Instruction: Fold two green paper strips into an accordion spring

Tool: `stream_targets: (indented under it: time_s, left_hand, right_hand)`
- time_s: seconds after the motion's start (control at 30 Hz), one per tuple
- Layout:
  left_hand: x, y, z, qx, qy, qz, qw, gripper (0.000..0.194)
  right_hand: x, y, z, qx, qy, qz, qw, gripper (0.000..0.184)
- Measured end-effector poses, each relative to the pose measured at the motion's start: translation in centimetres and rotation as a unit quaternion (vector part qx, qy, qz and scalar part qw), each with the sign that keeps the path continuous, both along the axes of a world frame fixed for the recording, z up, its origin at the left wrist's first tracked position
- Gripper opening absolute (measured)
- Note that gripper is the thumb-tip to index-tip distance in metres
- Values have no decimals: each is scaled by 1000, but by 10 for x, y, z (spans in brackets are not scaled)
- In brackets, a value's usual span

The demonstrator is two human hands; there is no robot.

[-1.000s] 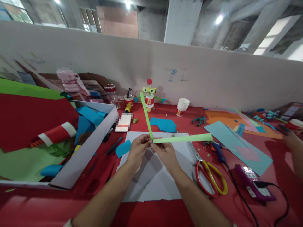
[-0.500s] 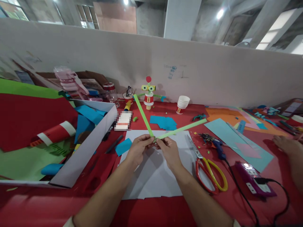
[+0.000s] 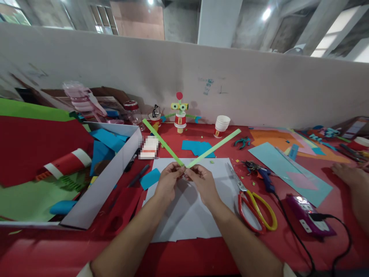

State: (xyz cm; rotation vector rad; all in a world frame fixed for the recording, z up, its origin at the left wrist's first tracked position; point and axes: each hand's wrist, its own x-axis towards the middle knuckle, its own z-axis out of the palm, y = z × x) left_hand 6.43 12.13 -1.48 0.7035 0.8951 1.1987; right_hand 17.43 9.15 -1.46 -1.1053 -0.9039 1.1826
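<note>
Two light green paper strips [image 3: 215, 147] spread in a V above a white sheet [image 3: 187, 215] on the red table. At the V's lower point, my left hand [image 3: 170, 179] pinches the strips from the left, its fingers closed. My right hand [image 3: 201, 181] grips the same spot from the right, thumb and fingers pressed together. The joint between the strips is mostly hidden by my fingertips. Blue paper pieces [image 3: 198, 148] lie just beyond the hands, and a smaller blue piece [image 3: 150, 179] sits left of my left hand.
Scissors [image 3: 250, 206] with red and yellow handles lie to the right, near a glue gun [image 3: 266, 181] and a purple corded box [image 3: 309, 219]. A white box [image 3: 109, 181] holds paper at left. A paper-cup figure [image 3: 180, 120] stands behind. Another person's hand [image 3: 344, 175] rests at far right.
The left strip has swung further left and the right strip has tilted more upright, its far end moving left. Both hands keep their pinch at the joint.
</note>
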Motion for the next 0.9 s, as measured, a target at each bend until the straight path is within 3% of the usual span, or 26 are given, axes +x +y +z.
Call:
stream_targets:
  time_s: [0.17,0.27,0.4,0.57,0.73,0.9]
  left_hand:
    - [-1,-2,6,-9,-12,-56,998,21]
    - [-5,-2,12,-20,30,-111,993,23]
    - [-12,2,13,-15,71,-134,988,25]
    - [-17,6,13,-46,46,-137,988,23]
    - [-16,5,19,-59,83,-111,989,27]
    - [-16,6,18,-47,86,-57,994,25]
  right_hand:
    - [2,0,-1,5,-33,-25,999,14]
    - [2,-1,4,-9,-35,-25,999,12]
    - [4,-1,6,-19,-45,-14,999,13]
    - [9,2,5,-7,-84,-3,996,15]
    - [12,3,3,-15,-131,7,991,15]
    - [9,0,5,76,-241,11,967,15]
